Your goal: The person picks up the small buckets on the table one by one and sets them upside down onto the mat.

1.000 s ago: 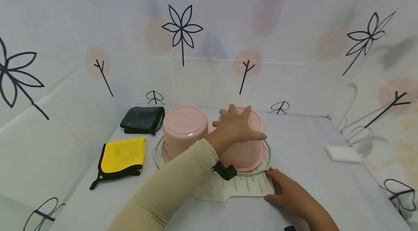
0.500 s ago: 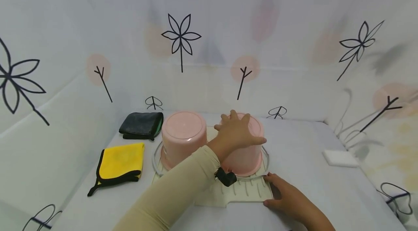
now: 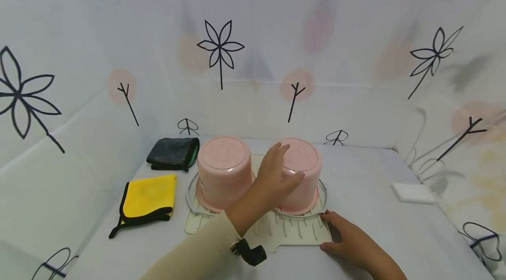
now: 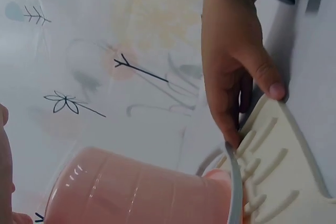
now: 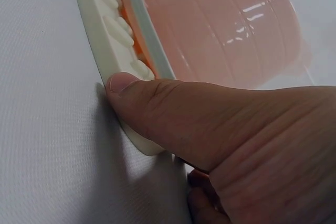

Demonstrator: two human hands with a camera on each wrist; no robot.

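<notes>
Two pink buckets, the left bucket (image 3: 223, 157) and the right bucket (image 3: 304, 157), stand upside down side by side on a cream ridged draining board (image 3: 292, 232). Their grey handles (image 3: 189, 194) lie down around the rims. My left hand (image 3: 272, 179) is in front of the right bucket, fingers apart and holding nothing; it covers part of that bucket in the head view. My right hand (image 3: 352, 238) grips the board's near right corner. Its thumb (image 5: 152, 103) presses the board's edge, and a fingertip touches the side by the handle (image 4: 235, 182).
A folded yellow cloth (image 3: 148, 196) with black trim lies left of the board. Behind it is a folded dark cloth (image 3: 173, 153). A white block (image 3: 413, 193) sits far right on the white table (image 3: 367, 179). Patterned white sheets (image 3: 253, 104) surround the table.
My left hand has come off the top of the right bucket, moving left and toward me. My right hand stays at the board's corner. The head view has tilted slightly up.
</notes>
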